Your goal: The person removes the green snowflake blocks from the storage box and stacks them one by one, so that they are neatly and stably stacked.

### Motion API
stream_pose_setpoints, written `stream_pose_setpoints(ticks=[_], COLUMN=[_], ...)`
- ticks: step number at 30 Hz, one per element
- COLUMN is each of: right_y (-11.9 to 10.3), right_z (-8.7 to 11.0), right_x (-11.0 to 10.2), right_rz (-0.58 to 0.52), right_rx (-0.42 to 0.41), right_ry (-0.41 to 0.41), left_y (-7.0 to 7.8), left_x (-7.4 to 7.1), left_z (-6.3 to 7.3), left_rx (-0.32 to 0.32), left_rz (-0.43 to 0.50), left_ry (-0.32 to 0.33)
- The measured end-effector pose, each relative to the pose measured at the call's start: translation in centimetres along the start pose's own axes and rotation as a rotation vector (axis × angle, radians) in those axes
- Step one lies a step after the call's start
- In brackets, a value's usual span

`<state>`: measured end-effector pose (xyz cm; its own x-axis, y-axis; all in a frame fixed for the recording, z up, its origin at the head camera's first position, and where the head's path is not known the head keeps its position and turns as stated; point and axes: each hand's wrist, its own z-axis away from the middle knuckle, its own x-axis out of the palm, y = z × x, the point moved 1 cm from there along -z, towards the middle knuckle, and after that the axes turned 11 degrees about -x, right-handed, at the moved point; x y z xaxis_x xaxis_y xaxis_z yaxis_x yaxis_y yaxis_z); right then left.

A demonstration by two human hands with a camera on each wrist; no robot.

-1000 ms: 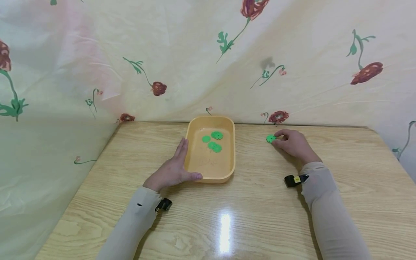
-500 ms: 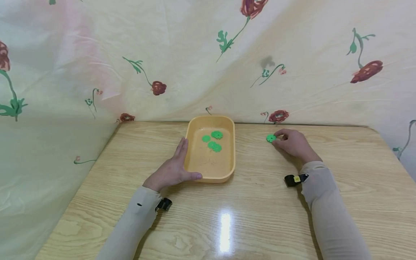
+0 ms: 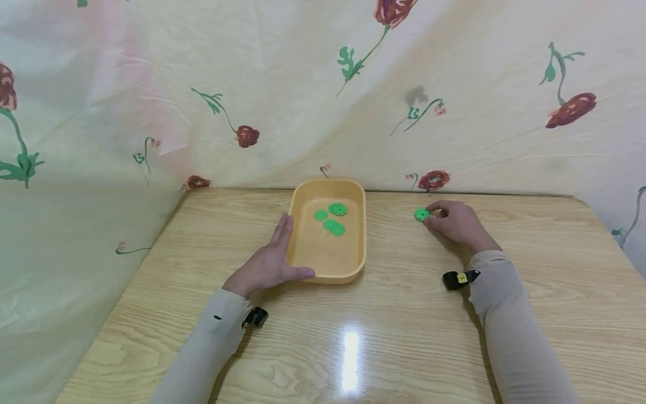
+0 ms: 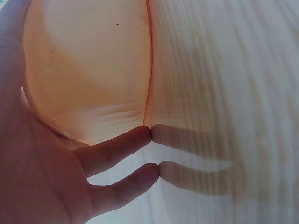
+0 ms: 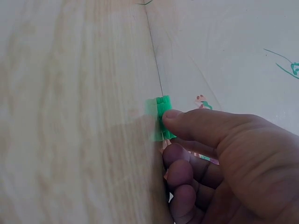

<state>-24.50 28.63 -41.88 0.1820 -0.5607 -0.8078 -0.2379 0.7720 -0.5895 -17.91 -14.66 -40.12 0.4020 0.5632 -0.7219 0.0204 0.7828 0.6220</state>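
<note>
In the head view my right hand (image 3: 454,224) pinches a small green notched disc (image 3: 421,215) on the table, right of the tray. The right wrist view shows the thumb against the green disc (image 5: 164,116), which looks like a thin stack there; the other fingers curl beneath. My left hand (image 3: 267,266) lies along the left side and near corner of a yellow-orange tray (image 3: 364,241), its fingers straight. Its fingertips touch the table in the left wrist view, beside the tray wall (image 4: 93,60). Several green discs (image 3: 337,209) lie inside the tray, some overlapping.
The wood-grain table (image 3: 393,325) runs back to a flower-patterned sheet (image 3: 282,84) hanging behind and at the sides. The tray's far end stands close to that sheet. Black straps with small devices (image 3: 456,280) sit on both wrists.
</note>
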Motion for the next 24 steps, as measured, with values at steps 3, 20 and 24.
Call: stream_pose_setpoints(ticks=[3,20,24], right_y=[0.0,-1.7,-3.5], right_z=[0.0,0.4,0.0], right_x=[0.0,-1.0,-1.4], right_rz=[0.001,-0.23,-0.258], right_rx=[-0.004,0.027,-0.028], right_ry=[0.002,0.055,0.097], left_y=[0.0,-0.4,-0.4], left_x=[0.0,0.1,0.1], left_z=[0.0,-0.1,0.0], left_rx=[0.001,0.013,0.013], left_rz=[-0.001,0.005,0.003], left_ry=[0.003,0.001,-0.003])
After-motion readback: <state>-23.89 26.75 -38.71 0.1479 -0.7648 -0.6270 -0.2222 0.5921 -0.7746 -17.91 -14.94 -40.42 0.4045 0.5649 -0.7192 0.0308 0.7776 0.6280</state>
